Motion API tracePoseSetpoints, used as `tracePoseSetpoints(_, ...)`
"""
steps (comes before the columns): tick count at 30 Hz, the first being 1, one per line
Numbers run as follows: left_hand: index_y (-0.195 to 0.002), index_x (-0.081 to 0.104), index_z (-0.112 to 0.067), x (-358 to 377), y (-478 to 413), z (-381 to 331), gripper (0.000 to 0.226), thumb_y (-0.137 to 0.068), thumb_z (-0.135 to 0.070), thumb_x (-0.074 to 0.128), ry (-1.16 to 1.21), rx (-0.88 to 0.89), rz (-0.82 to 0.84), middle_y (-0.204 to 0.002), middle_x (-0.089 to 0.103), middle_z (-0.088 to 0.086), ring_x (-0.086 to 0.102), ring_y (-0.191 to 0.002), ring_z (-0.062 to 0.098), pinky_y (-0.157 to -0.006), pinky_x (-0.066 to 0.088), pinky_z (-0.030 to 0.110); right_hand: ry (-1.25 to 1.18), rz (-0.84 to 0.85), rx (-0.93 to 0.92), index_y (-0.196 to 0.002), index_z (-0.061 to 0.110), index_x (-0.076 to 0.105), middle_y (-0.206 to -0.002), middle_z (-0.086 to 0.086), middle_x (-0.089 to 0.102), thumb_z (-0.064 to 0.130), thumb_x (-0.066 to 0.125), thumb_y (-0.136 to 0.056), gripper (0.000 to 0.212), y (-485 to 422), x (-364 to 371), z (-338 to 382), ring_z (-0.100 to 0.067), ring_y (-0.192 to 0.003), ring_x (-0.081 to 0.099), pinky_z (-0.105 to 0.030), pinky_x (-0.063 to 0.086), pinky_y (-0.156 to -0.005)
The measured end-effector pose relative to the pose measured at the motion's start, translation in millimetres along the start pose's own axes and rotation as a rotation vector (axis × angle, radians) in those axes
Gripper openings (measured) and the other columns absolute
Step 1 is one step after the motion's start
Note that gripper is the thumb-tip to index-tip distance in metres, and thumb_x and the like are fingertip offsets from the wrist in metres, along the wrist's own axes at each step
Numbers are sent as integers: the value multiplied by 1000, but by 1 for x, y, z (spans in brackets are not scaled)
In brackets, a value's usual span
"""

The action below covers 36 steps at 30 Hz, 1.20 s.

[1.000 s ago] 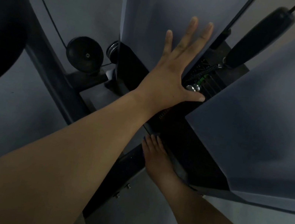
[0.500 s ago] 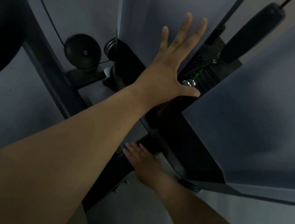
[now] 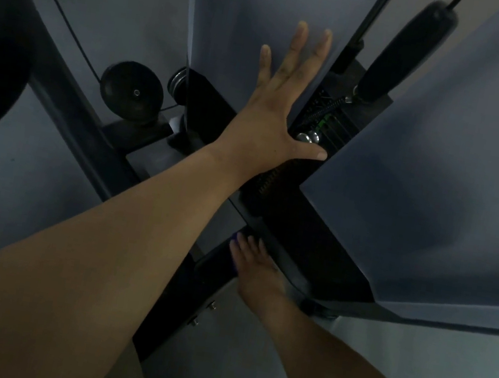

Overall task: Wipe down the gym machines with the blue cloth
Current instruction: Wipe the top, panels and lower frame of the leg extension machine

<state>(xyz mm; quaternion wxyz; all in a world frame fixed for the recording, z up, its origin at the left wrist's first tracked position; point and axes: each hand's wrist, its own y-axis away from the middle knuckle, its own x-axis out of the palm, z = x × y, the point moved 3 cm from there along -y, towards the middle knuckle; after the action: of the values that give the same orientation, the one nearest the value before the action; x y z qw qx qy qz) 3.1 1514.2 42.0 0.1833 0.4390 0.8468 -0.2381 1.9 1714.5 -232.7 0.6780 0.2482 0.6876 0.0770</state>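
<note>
Left hand (image 3: pixel 273 117) flat on the grey panel (image 3: pixel 245 6), fingers spread wide, thumb stretched towards the weight stack (image 3: pixel 331 126) below the black handle (image 3: pixel 406 50). Down low, the right hand (image 3: pixel 256 269) presses on the black frame bar (image 3: pixel 203 280), fingers straight and close together. Only a sliver of blue cloth (image 3: pixel 233 241) peeks out at the fingertips, apparently pinned under the palm

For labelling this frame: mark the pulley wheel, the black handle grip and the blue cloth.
pulley wheel (image 3: pixel 121 98): head view, on its black face beside the hub.
black handle grip (image 3: pixel 406 50): head view, mid-length of the padded grip.
blue cloth (image 3: pixel 234 238): head view, the sliver showing at the fingertips of the right hand (image 3: pixel 257 272).
</note>
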Motion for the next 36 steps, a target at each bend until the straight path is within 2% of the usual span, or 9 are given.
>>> tracePoseSetpoints(6,-173,-10,-39,-1,0,0,147,-75,-44,100,10,-2,-3,-177,-29,-14,-39,-158,36,-128,-8,67,-115,-25,-429,-173,12,14,-182,-11,1,-2,50,-105,78,28,10,44,-35,-167,4,-49,-5,-136)
tracePoseSetpoints(10,-173,-11,-41,0,1,-1,148,-74,-44,100,16,-8,-6,-177,-29,-15,-39,-158,35,-128,-8,65,132,-44,-152,-172,7,-1,-181,-18,-4,11,34,-111,70,2,-16,-7,-41,-167,2,-50,-6,-133)
tracePoseSetpoints(13,-172,-11,-41,1,2,-1,149,-74,-43,101,22,-5,-17,-177,-29,-15,-39,-158,35,-125,-8,60,137,-84,8,-172,5,-3,-181,-16,-5,19,31,-113,69,-17,-35,-33,-39,-167,0,-50,-5,-134)
tracePoseSetpoints(16,-173,-10,-40,1,2,-3,149,-73,-43,101,17,-8,-23,-177,-29,-15,-39,-158,35,-127,-9,63,237,-8,-9,-172,5,-5,-179,-18,-12,19,27,-114,68,-3,-24,-48,-38,-167,-2,-49,-7,-134)
tracePoseSetpoints(21,-172,-11,-42,-2,3,0,150,-73,-41,101,28,-15,4,-176,-29,-18,-38,-159,35,-128,-3,69,320,-117,7,-170,-1,4,-171,-27,-14,24,35,-107,74,70,30,-69,-42,-166,12,-52,-6,-131)
tracePoseSetpoints(25,-173,-11,-40,-1,3,-1,151,-72,-41,102,16,0,-9,-177,-29,-14,-38,-158,36,-125,-8,64,375,-73,20,-168,-2,-9,-172,-27,-19,23,28,-108,74,61,20,-70,-40,-167,1,-55,-15,-131)
tracePoseSetpoints(28,-173,-11,-39,0,3,-2,151,-72,-40,102,16,-2,-3,-177,-29,-14,-38,-158,35,-128,-7,71,364,-52,17,-167,-2,-15,-175,-26,-19,24,25,-111,74,19,1,-54,-39,-167,-6,-55,-17,-131)
tracePoseSetpoints(33,-173,-12,-38,-2,3,-2,151,-73,-40,102,23,-1,7,-177,-30,-12,-38,-158,36,-128,-7,66,460,10,33,-167,-5,-11,-175,-29,-18,24,25,-113,72,35,2,-54,-43,-166,-5,-54,-12,-133)
tracePoseSetpoints(36,-173,-12,-38,-3,2,-2,151,-73,-43,101,25,17,16,-178,-30,-11,-38,-158,36,-125,-9,61,470,77,11,-168,-4,-6,-177,-27,-12,22,28,-115,68,84,10,-73,-43,-166,-1,-55,-20,-124)
